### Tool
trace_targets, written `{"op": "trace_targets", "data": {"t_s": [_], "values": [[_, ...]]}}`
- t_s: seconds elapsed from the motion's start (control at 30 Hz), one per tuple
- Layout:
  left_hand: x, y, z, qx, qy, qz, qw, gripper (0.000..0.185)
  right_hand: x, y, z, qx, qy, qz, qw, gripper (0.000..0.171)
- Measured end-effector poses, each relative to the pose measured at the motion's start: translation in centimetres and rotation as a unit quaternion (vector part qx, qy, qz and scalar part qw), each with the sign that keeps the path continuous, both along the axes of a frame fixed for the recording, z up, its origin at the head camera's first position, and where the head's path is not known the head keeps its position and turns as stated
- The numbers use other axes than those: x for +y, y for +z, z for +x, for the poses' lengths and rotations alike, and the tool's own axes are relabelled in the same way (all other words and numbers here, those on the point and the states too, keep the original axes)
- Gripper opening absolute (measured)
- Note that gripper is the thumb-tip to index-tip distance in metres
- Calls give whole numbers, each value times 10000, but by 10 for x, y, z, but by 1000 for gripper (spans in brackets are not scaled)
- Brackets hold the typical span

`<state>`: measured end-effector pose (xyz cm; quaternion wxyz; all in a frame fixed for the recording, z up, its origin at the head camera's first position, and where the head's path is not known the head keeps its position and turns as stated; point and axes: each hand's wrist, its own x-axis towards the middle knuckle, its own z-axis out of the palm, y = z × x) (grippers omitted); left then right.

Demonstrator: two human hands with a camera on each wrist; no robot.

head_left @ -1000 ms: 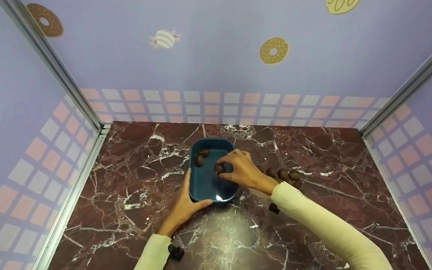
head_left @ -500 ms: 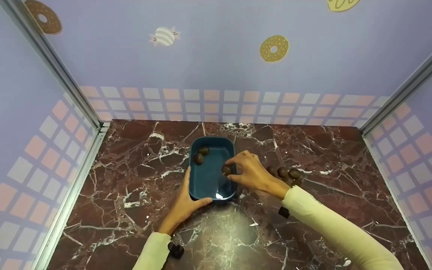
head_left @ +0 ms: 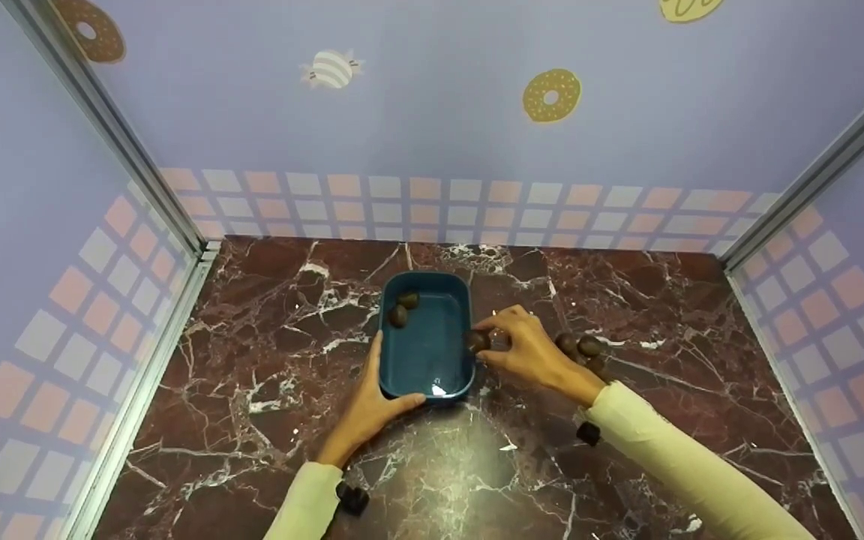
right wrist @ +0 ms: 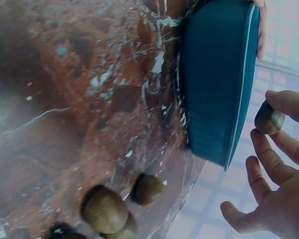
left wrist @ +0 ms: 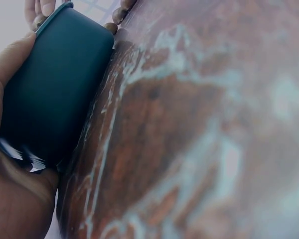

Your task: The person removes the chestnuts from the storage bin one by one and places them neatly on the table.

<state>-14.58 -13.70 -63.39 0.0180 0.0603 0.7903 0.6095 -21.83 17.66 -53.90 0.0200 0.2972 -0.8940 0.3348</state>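
A deep blue rectangular dish with rounded corners point(head_left: 421, 360) stands on the marbled table. Its left side and near end are held by my left hand point(head_left: 372, 405), thumb over the near rim. In the far left corner of the dish lie two small brown egg-shaped things point(head_left: 397, 316). At the right rim, my right hand point(head_left: 526, 349) pinches another brown egg-shaped thing point(right wrist: 269, 118) between thumb and fingertips. The right wrist view shows it raised beside the dish's rim, apart from the table.
Several similar brown pieces point(head_left: 589, 345) lie clustered on the table right of the dish, partly behind my right wrist. Purple patterned walls point(head_left: 439, 135) enclose the table at the back and both sides.
My right hand has moved right, from over the dish's middle to its right rim, still pinching the brown egg-shaped thing. The left hand and the dish stay in place.
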Motion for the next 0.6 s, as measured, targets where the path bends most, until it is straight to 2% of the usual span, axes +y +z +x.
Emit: {"op": "trace_targets", "data": {"t_s": [0.2, 0.6], "values": [[0, 2, 1, -39, -55, 40, 10000, 132, 13, -7, 0, -67, -182, -114, 9997, 36], [0, 1, 1, 10, -23, -12, 10000, 131, 35, -30, 6, -324, -548, -190, 9978, 40]]}}
